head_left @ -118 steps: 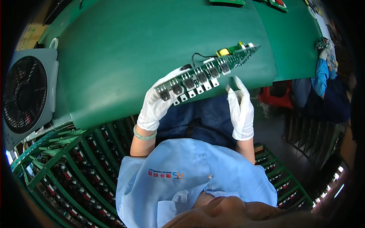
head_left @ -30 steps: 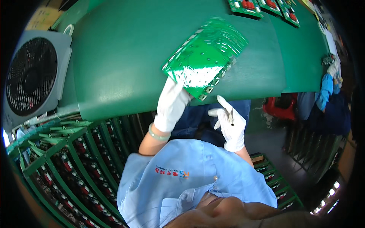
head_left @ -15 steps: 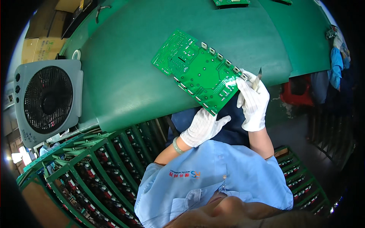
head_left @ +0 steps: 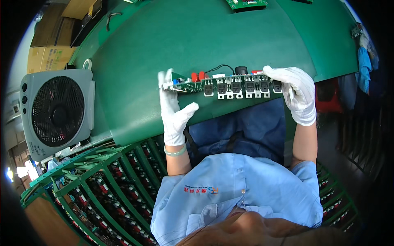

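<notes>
I hold a long green circuit board (head_left: 223, 84) edge-on above the near edge of the green table (head_left: 197, 37). Along its lower edge hangs a row of black parts with metal tabs; red and black parts and a black wire stand on top. My left hand (head_left: 174, 110), in a white glove, grips the board's left end with the fingers up. My right hand (head_left: 293, 92), also gloved, holds the right end. A thin tool seems tucked in the right hand, though I cannot be sure.
A grey box fan (head_left: 57, 110) stands at the left by the table edge, with cardboard boxes (head_left: 51, 45) behind it. Green racks (head_left: 106, 184) full of circuit boards sit below the table on the left. More green boards (head_left: 246, 4) lie at the table's far edge.
The board has turned from lying face-up to edge-on and level. My left hand rose from below and took the board's left end; my right hand stayed on the right end.
</notes>
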`<state>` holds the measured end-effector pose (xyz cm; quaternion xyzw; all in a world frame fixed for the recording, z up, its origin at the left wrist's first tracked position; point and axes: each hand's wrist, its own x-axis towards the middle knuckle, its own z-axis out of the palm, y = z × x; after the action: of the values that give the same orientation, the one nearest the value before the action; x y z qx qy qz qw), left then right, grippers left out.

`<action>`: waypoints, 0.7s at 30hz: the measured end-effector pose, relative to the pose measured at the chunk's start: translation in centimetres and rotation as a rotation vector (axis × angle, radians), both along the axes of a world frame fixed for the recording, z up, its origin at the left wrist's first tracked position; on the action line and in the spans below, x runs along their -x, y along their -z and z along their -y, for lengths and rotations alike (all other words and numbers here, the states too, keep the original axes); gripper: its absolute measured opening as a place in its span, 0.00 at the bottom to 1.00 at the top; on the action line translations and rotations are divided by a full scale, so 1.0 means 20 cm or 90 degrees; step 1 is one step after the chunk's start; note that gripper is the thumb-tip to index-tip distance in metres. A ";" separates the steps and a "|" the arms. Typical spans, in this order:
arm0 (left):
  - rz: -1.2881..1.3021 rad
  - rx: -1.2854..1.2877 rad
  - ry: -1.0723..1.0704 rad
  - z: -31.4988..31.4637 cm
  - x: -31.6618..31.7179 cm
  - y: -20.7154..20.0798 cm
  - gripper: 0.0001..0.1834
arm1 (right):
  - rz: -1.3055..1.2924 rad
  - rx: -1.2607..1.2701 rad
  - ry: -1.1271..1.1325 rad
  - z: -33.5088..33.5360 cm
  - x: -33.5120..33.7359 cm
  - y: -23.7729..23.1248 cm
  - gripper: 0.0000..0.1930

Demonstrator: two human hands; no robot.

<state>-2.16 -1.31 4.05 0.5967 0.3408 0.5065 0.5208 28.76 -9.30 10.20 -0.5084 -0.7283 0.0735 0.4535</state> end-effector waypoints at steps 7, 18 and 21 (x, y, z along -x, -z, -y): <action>0.106 0.157 0.097 -0.09 -0.02 0.04 0.43 | -0.295 0.123 0.131 0.01 0.03 0.20 0.22; 0.014 0.100 0.083 -0.06 -0.05 0.04 0.36 | 0.215 0.191 -0.113 0.13 0.34 0.15 0.30; 0.028 0.046 0.070 -0.06 -0.03 0.07 0.36 | 0.263 0.191 -0.111 0.12 0.46 0.15 0.31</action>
<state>-1.55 -0.02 2.73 0.5840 0.3141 0.4777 0.5762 19.54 -11.72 7.25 -0.5093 -0.8275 0.1142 0.2071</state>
